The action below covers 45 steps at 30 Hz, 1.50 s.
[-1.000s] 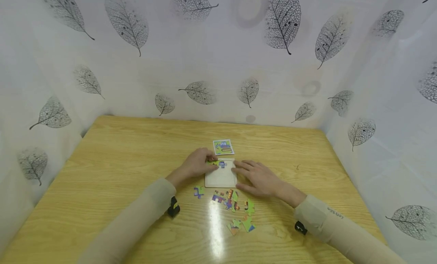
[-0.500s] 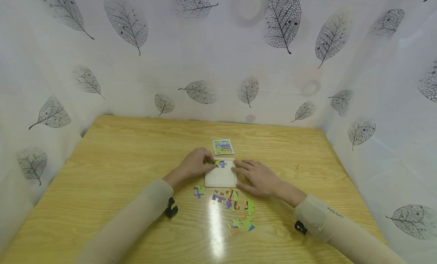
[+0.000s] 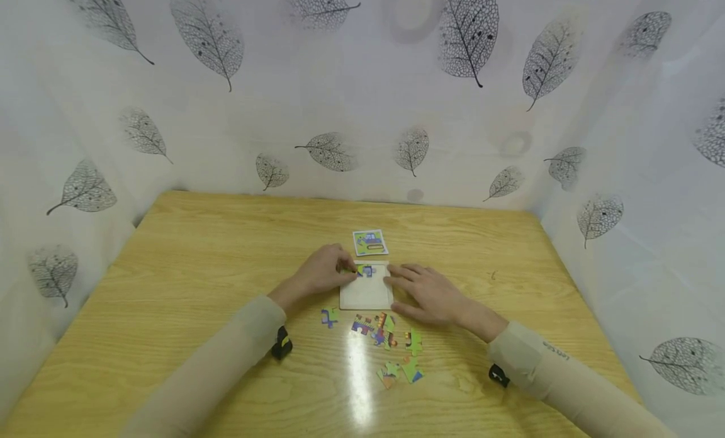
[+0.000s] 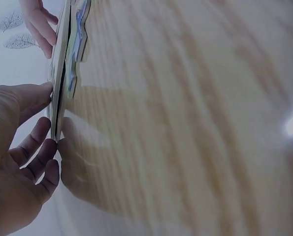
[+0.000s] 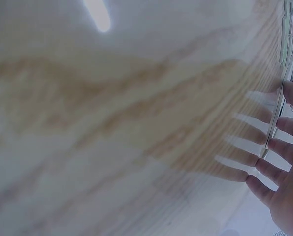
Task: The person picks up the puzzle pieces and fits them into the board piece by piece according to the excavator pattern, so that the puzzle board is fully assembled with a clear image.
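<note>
A pale square puzzle tray (image 3: 365, 294) lies on the table in the head view. My left hand (image 3: 321, 271) is at its upper left corner, thumb and fingertips pinching a green and yellow puzzle piece (image 3: 360, 271), partly hidden by the fingers. Beside that piece a purple-blue puzzle piece (image 3: 370, 270) sits along the tray's top side. In the left wrist view the thumb (image 4: 35, 94) reaches over the tray edge and the other fingers bend beside it. My right hand (image 3: 432, 296) rests with spread, fairly straight fingers against the tray's right edge.
Several loose puzzle pieces (image 3: 413, 342) lie on the table in front of the tray, with one puzzle piece (image 3: 328, 317) apart at the left. Behind the tray lies a small picture card (image 3: 370, 243). A leaf-patterned curtain (image 3: 362, 98) surrounds the wooden table (image 3: 226, 236).
The green and yellow piece now shows more clearly next to the purple-blue one, as the left fingers have drawn slightly left. My right hand keeps its place at the tray's edge.
</note>
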Available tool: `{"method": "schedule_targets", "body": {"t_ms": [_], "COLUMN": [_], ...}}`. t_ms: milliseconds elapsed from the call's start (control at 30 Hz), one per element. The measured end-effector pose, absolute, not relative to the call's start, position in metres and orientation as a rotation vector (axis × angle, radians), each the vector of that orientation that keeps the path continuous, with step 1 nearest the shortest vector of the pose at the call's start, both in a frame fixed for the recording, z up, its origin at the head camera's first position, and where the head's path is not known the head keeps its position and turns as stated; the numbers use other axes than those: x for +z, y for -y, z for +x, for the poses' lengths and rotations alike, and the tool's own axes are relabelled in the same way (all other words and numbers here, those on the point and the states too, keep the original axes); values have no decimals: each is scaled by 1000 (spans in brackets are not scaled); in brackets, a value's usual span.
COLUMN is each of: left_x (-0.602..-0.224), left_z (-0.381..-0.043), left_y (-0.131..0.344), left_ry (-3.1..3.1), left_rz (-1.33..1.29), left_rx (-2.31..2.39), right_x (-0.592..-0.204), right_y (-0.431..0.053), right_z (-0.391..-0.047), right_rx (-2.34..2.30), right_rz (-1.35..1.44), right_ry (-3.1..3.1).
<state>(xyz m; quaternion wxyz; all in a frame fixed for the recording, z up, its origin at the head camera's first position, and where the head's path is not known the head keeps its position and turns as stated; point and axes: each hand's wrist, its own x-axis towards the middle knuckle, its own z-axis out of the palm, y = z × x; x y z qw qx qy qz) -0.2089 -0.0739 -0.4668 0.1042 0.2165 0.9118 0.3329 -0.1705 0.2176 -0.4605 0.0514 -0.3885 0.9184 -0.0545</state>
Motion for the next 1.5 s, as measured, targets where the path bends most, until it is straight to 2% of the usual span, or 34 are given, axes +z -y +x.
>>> {"method": "schedule_targets", "body": {"t_ms": [333,600,933,1233,1500], "left_x": [-462,-456,-463,-464,-465], "left_z": [-199,-163,-120,-117,-122], "left_y": [86,113,125,120,120], "left_ry": [-2688,-2748,-2814,-2851,-2716], "left_rz": [724,831,787,792,649], "left_rx": [975,905,766,750,966], "right_x": [-459,-459,-460,-460,-460], "right_y": [-217,-217,-218,-218,-218], "right_z": [-171,-171,-170,-169,-170], "right_rx": [-156,-152,-168,-178,-160], "right_rz": [-1183,-1173,-1168,-1165,-1179], "right_ry": [-2788,-2787,-2788,-2793,-2798]}}
